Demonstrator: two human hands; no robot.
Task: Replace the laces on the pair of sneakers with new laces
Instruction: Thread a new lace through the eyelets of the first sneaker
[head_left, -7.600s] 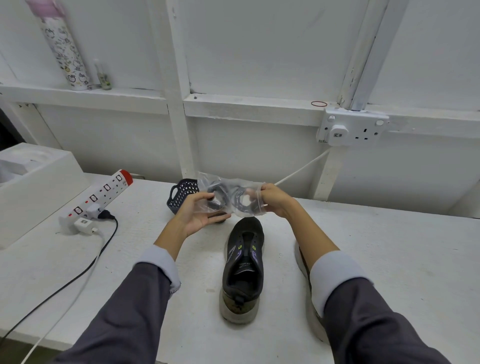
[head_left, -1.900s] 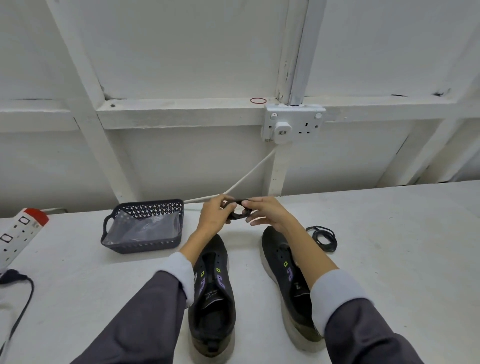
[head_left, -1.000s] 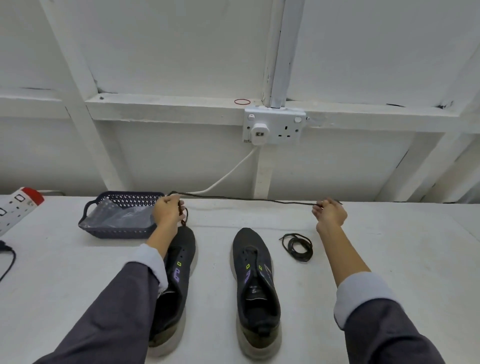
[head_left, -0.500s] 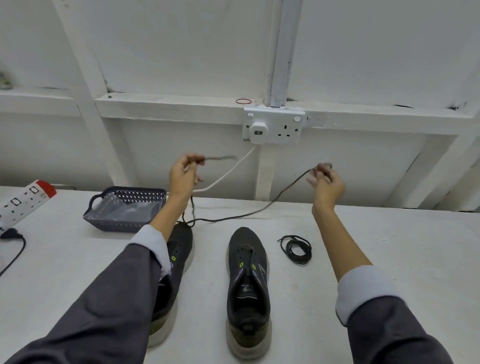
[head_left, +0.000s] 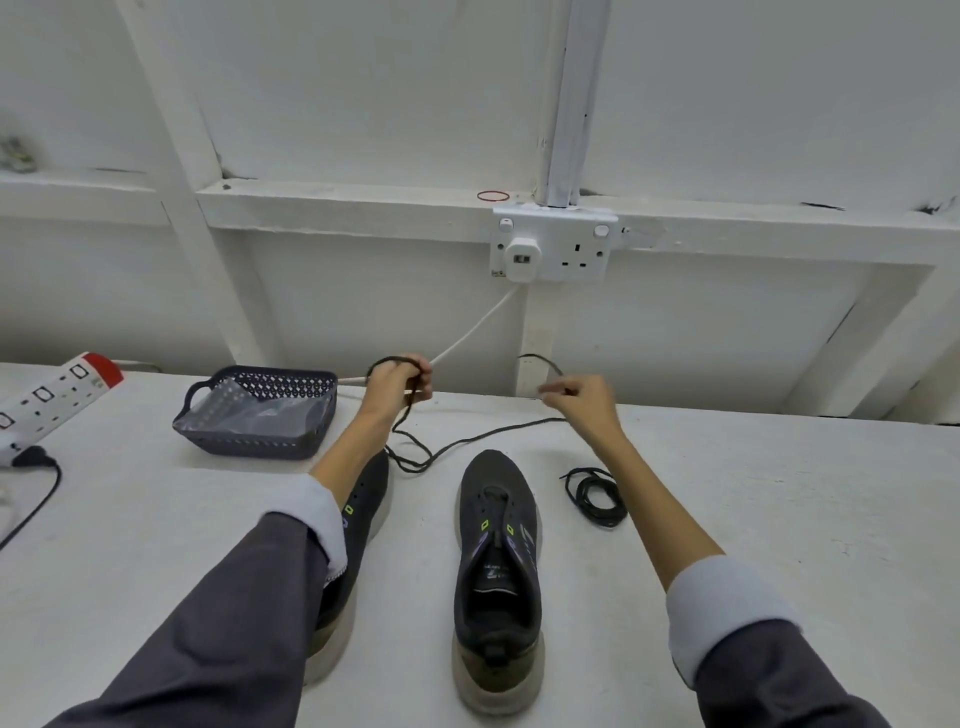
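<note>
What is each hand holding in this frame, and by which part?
One black lace: the left hand grips a looped part, the right hand pinches it near an end.

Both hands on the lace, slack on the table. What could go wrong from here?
1. The lace crosses itself below the left hand; pulling may knot it.
2. The left forearm lies over the left sneaker; a sweep might shove it.
3. The right hand only pinches the lace, which could slip.

Left sneaker (head_left: 372, 488) half under sleeve (head_left: 244, 613)
</note>
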